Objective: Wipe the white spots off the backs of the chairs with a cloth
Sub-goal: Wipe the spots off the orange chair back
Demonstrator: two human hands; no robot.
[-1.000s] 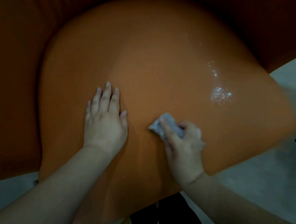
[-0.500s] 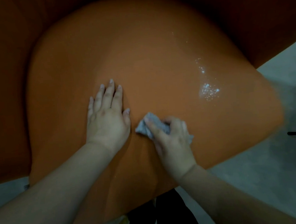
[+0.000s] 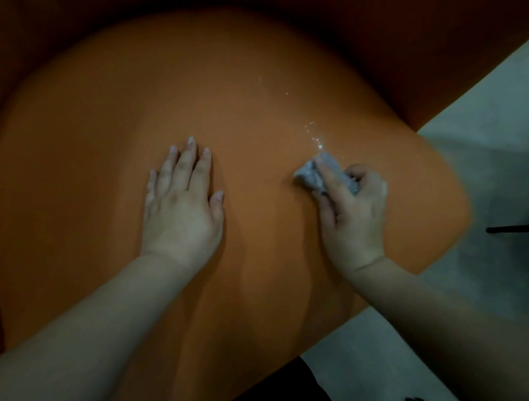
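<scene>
Just crumpled cloth [image 3: 313,173] on smooth chair back [image 3: 248,76]

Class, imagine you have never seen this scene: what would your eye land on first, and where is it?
The big orange chair back fills most of the view. On it, the left hand lies flat near the middle, while the right hand presses a crumpled grey cloth to the surface. A trail of white spots glints just above the cloth.

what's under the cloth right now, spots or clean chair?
Cannot tell: the cloth, bunched in the right hand, covers that patch of the orange chair back. White spots show just above its top edge; the left hand lies flat beside it.
</scene>
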